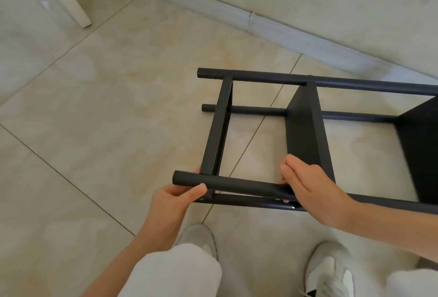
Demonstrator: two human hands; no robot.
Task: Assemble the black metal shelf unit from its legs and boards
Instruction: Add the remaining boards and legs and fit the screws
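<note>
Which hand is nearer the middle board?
Right. The right hand grips the near leg at the near edge of the middle board; the left hand grips the same leg farther left, by the end board.

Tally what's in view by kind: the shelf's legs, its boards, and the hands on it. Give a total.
Black legs: 4
Black boards: 3
Hands: 2, left hand and right hand, both gripping the nearest leg
Total: 9
</note>
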